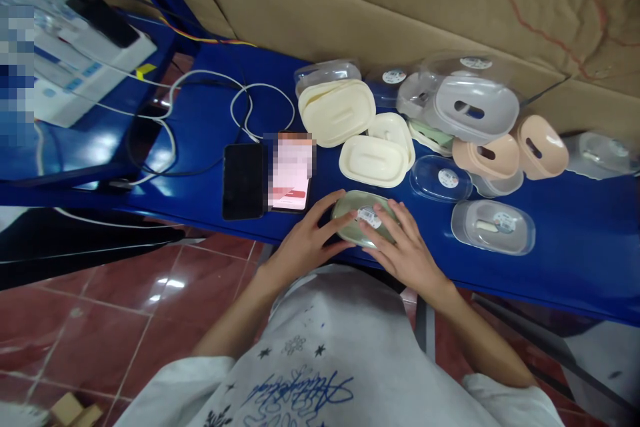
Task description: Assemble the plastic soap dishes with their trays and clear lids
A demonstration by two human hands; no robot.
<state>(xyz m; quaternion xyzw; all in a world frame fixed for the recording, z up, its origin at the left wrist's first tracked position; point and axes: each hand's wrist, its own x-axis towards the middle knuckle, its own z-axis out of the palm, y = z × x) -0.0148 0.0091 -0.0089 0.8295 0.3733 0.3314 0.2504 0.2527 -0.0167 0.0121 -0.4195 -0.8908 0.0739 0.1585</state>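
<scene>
Between my hands, at the table's front edge, is a green oval soap box [357, 235] with a white barcode label [369, 217] on its clear lid. My left hand [320, 230] grips its left end, fingers over the top. From the other side my right hand [400, 240] grips it, fingertips on the lid by the label. Cream trays [374, 161] lie just behind. Right of my right hand sits a grey soap box [493, 227] under a labelled clear lid. A loose clear lid [435, 180] lies nearer the middle.
Two phones lie at left: a dark one [243, 181] and one with a lit screen [293, 173]. White cables [200, 73] loop behind them. Peach trays [543, 147], grey trays [477, 107] and clear lids stand in piles along the cardboard wall [400, 7].
</scene>
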